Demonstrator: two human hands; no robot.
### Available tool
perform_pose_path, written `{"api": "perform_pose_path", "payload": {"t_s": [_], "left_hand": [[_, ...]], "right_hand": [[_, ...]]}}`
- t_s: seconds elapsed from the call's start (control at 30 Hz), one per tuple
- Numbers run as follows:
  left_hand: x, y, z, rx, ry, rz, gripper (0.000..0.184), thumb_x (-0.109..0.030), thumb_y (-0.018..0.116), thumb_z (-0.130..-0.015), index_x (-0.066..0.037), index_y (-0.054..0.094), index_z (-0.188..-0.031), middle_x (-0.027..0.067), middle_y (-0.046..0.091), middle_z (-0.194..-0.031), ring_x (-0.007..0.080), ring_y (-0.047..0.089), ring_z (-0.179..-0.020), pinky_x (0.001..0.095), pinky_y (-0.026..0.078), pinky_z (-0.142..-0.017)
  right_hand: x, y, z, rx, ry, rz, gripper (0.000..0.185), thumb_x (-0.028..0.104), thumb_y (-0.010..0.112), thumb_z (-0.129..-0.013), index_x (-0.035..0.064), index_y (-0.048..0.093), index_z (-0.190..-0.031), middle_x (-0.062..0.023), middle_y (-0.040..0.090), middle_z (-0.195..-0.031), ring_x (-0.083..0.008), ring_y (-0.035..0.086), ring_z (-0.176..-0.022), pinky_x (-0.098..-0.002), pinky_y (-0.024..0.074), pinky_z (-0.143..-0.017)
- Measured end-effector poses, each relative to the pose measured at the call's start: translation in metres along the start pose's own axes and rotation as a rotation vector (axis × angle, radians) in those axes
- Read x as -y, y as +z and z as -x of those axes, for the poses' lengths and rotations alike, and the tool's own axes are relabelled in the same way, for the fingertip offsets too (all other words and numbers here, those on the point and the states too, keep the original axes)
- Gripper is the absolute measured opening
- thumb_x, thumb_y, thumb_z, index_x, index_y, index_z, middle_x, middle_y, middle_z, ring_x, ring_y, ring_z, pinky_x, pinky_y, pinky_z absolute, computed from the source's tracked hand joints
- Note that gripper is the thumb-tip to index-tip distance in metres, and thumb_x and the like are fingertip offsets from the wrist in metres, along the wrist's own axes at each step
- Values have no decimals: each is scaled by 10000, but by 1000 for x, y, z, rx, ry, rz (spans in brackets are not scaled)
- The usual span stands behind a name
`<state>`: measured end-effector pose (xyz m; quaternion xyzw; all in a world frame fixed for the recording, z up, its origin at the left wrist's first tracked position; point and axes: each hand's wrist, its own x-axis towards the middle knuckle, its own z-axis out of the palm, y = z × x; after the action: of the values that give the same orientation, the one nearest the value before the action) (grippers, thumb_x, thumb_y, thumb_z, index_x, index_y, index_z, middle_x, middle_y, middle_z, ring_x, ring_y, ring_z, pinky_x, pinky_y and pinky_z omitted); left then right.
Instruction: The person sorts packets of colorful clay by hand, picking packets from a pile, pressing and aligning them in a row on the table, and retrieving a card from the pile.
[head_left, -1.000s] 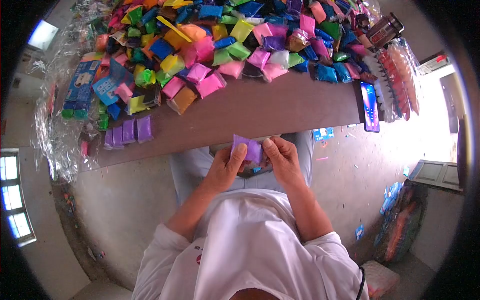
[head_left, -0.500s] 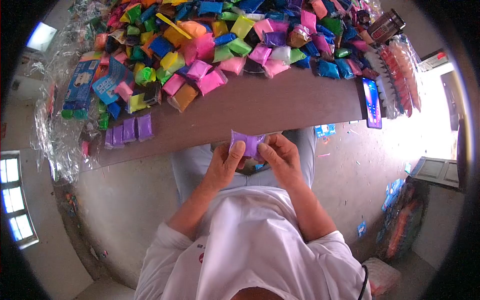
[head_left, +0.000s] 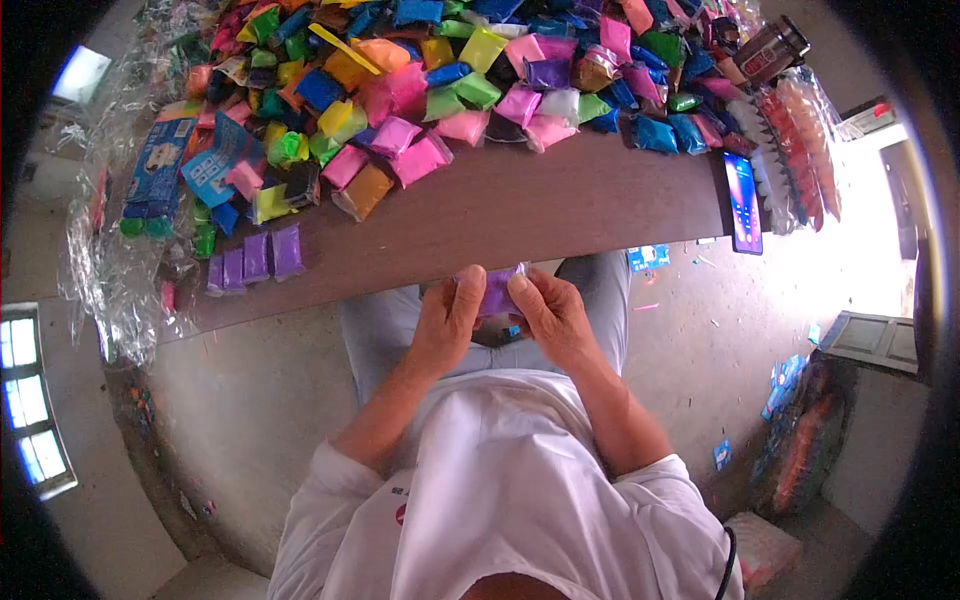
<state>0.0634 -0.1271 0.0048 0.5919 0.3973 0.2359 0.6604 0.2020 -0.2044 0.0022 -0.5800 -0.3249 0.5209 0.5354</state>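
Note:
A purple packet (head_left: 498, 292) is held between both hands, just off the near edge of the brown table (head_left: 450, 215). My left hand (head_left: 452, 312) is closed on its left side, the thumb lying on top. On the right side my right hand (head_left: 548, 308) pinches the same packet with thumb and fingers. The fingers under the packet are partly hidden. Several purple packets (head_left: 256, 257) lie in a row at the left of the table. Beyond them spreads a heap of packets in many colours (head_left: 440, 100).
A phone (head_left: 742, 203) with a lit screen lies at the table's right edge, beside bagged red and white pieces (head_left: 790, 150). A dark jar (head_left: 772, 50) is behind them. Clear plastic wrapping (head_left: 110, 220) and a blue printed pack (head_left: 160, 165) are at the left.
My right thumb has moved left onto the purple packet, and my left thumb now points more upward. More of the packet is covered by the thumbs. The row of purple packets is unchanged.

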Motion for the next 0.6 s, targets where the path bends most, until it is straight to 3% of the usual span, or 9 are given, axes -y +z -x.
{"api": "perform_pose_path", "payload": {"t_s": [0.2, 0.33, 0.43, 0.53, 0.6], "left_hand": [[-6, 2, -3, -11, 42, -65, 514, -513, 364, -935, -50, 528, -786, -5, 490, -627, 71, 447, -551, 234, 347, -459], [-7, 2, -5, -8, 56, -75, 523, -505, 356, -940, -32, 543, -818, 3, 500, -648, 84, 459, -555, 238, 366, -468], [-4, 1, -5, -30, 13, -89, 514, -481, 364, -945, -8, 555, -884, 29, 533, -707, 88, 486, -607, 234, 393, -506], [5, 4, -4, -123, 179, -113, 451, -424, 405, -950, 2, 553, -942, 55, 561, -788, 98, 518, -697, 243, 430, -593], [0, 5, -2, -1, 52, -27, 379, -365, 452, -947, -1, 552, -988, 59, 576, -856, 108, 533, -781, 251, 443, -688]], "right_hand": [[-16, 6, -1, -152, -164, -55, 382, 351, 428, -963, 40, 544, -774, 10, 503, -613, -48, 425, -498, -202, 335, -435], [-21, 11, -1, -185, -135, -141, 349, 318, 418, -967, 40, 545, -797, 20, 478, -628, -49, 438, -538, -216, 347, -450], [-7, 12, 2, -176, -56, -297, 331, 335, 439, -959, 31, 543, -881, -6, 519, -651, -53, 445, -518, -205, 358, -448], [-1, 11, 1, -160, -65, -247, 284, 309, 492, -940, 32, 547, -904, 18, 494, -670, -46, 448, -587, -209, 367, -478], [-11, 12, -2, -102, -126, -226, 227, 250, 551, -914, 24, 569, -916, 18, 513, -695, -46, 444, -624, -210, 375, -506]]}}
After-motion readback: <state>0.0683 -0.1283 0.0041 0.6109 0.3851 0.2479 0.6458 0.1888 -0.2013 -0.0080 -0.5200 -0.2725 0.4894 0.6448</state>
